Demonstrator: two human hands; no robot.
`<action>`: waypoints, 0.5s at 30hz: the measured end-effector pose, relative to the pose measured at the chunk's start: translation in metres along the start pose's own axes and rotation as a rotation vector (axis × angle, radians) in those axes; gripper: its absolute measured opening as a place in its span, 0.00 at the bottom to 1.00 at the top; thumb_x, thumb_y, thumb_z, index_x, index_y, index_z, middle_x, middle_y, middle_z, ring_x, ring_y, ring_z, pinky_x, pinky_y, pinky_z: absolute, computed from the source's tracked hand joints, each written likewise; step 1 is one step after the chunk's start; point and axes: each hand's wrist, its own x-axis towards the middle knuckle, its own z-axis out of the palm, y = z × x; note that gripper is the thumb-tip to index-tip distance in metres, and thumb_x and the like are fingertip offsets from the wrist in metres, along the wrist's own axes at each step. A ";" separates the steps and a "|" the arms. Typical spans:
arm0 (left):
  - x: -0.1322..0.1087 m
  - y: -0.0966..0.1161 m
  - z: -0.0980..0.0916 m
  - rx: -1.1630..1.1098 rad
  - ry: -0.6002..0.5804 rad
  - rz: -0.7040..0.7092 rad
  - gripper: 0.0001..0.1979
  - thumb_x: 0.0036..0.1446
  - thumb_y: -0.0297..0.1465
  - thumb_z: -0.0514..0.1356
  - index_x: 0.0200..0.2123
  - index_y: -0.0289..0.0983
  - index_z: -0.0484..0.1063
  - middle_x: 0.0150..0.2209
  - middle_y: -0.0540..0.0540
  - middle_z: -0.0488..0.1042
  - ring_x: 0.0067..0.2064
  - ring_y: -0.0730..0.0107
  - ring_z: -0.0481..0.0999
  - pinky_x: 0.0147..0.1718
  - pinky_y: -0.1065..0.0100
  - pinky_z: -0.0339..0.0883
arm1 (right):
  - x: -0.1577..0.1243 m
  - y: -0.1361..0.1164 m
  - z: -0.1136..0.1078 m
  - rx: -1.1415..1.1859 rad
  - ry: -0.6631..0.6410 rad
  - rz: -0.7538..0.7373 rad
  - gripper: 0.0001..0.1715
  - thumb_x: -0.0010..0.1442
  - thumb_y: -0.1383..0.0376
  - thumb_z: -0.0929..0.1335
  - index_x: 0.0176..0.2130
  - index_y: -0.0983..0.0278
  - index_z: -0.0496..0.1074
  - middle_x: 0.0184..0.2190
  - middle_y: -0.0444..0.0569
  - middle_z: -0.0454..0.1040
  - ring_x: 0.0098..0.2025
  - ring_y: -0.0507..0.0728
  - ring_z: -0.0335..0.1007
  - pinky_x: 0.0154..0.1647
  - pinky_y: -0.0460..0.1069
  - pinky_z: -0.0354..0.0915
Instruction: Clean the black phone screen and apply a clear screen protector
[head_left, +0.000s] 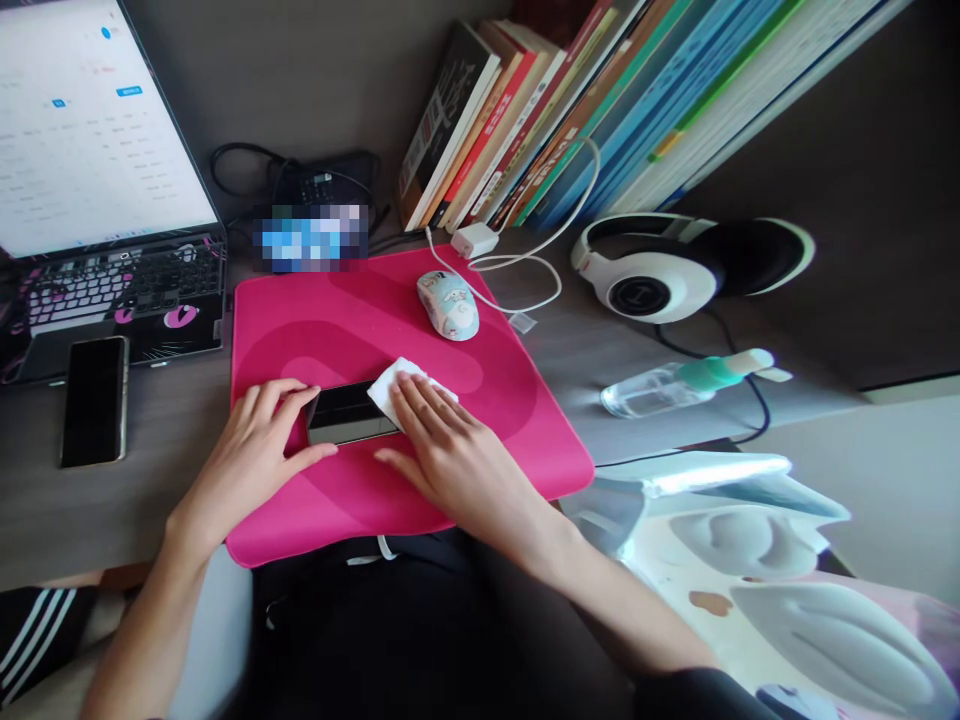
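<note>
A dark, glossy smartphone [341, 414] lies flat on a pink desk mat [360, 320]. My left hand [251, 440] steadies its left end, with the thumb at the near edge and the fingers at the far corner. Folded white tissue [386, 390] covers the phone's right part. Under the nearly straight fingers of my right hand [450, 450] the tissue is pressed down, while the thumb sticks out to the side. Right of the phone, the tissue and hand hide the end of the screen.
Behind the phone sits a patterned mouse [450, 305]. An open laptop [112, 270] and another phone [95, 400] are on the left. To the right are a white charger [474, 240] with cable, headphones [660, 275] and a spray bottle [660, 388]. Books [510, 130] line the back.
</note>
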 end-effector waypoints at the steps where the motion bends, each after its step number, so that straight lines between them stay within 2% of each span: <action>1: 0.000 0.001 0.000 0.004 0.001 0.003 0.32 0.71 0.53 0.58 0.71 0.46 0.62 0.63 0.39 0.69 0.65 0.46 0.69 0.66 0.43 0.65 | -0.006 -0.005 -0.005 -0.034 -0.008 -0.019 0.36 0.77 0.56 0.64 0.67 0.85 0.68 0.68 0.77 0.67 0.70 0.75 0.68 0.70 0.67 0.70; 3: 0.000 0.001 0.000 0.010 -0.002 0.006 0.32 0.71 0.53 0.58 0.70 0.45 0.62 0.63 0.38 0.69 0.65 0.45 0.69 0.66 0.43 0.65 | -0.016 -0.014 -0.015 -0.073 -0.007 -0.043 0.33 0.78 0.58 0.63 0.65 0.84 0.71 0.65 0.76 0.71 0.66 0.75 0.74 0.65 0.66 0.75; 6: 0.000 0.000 0.000 0.008 -0.009 0.008 0.32 0.71 0.53 0.59 0.71 0.45 0.62 0.64 0.39 0.68 0.65 0.46 0.69 0.65 0.43 0.65 | -0.020 -0.020 -0.018 -0.081 0.007 -0.031 0.30 0.77 0.60 0.64 0.63 0.82 0.73 0.63 0.75 0.74 0.64 0.74 0.77 0.62 0.64 0.78; 9: -0.001 -0.002 0.001 -0.004 -0.012 0.010 0.32 0.70 0.51 0.61 0.71 0.47 0.61 0.64 0.39 0.68 0.65 0.46 0.69 0.65 0.43 0.65 | -0.007 -0.012 -0.006 -0.024 0.011 -0.010 0.29 0.77 0.60 0.64 0.65 0.79 0.72 0.66 0.73 0.72 0.67 0.72 0.73 0.66 0.64 0.75; 12: -0.001 -0.002 0.001 -0.012 -0.003 0.010 0.32 0.70 0.50 0.62 0.71 0.48 0.61 0.64 0.39 0.68 0.65 0.46 0.69 0.65 0.44 0.65 | 0.009 0.001 0.009 0.060 0.027 -0.011 0.32 0.77 0.58 0.65 0.69 0.79 0.68 0.70 0.72 0.66 0.72 0.71 0.65 0.72 0.66 0.67; 15: -0.002 -0.001 0.002 -0.007 0.023 0.007 0.32 0.69 0.50 0.63 0.70 0.47 0.62 0.64 0.39 0.69 0.65 0.45 0.69 0.65 0.43 0.65 | 0.014 0.005 0.013 0.076 0.041 -0.009 0.33 0.77 0.58 0.65 0.70 0.77 0.67 0.71 0.70 0.65 0.74 0.71 0.62 0.74 0.67 0.65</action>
